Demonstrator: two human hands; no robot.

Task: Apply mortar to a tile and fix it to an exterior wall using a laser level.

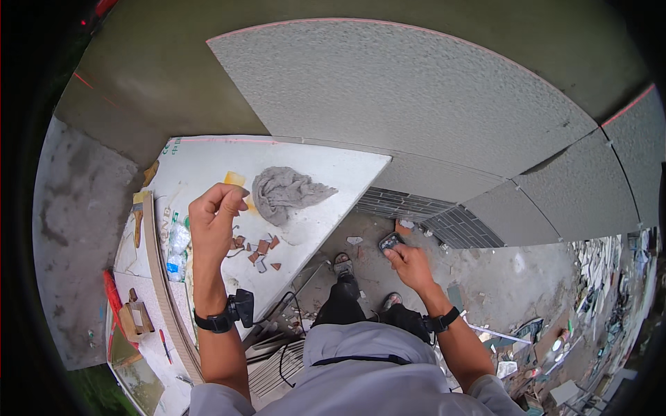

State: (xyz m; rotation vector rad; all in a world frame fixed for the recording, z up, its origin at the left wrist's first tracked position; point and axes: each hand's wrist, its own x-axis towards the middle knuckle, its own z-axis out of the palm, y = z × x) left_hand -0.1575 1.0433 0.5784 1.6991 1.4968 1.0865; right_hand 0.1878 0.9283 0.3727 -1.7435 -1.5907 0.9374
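Note:
My left hand (pixel 218 211) is pinched over a white board, its fingertips beside pale yellow pieces (pixel 234 178); I cannot make out what, if anything, it holds. A crumpled grey cloth (pixel 288 194) lies to its right on the white board (pixel 333 166), with broken brown chips (pixel 262 246) below. My right hand (pixel 411 267) grips a small black handheld object (pixel 390 243), too indistinct to name, out over the floor beside the board.
Textured grey panels (pixel 402 90) cover the wall ahead, above dark brick-patterned tiles (pixel 465 225). A brush (pixel 137 222), wooden strip (pixel 159 277) and cardboard box (pixel 135 322) are at left. Debris (pixel 590 291) litters the right side; a cable (pixel 281 305) hangs near my legs.

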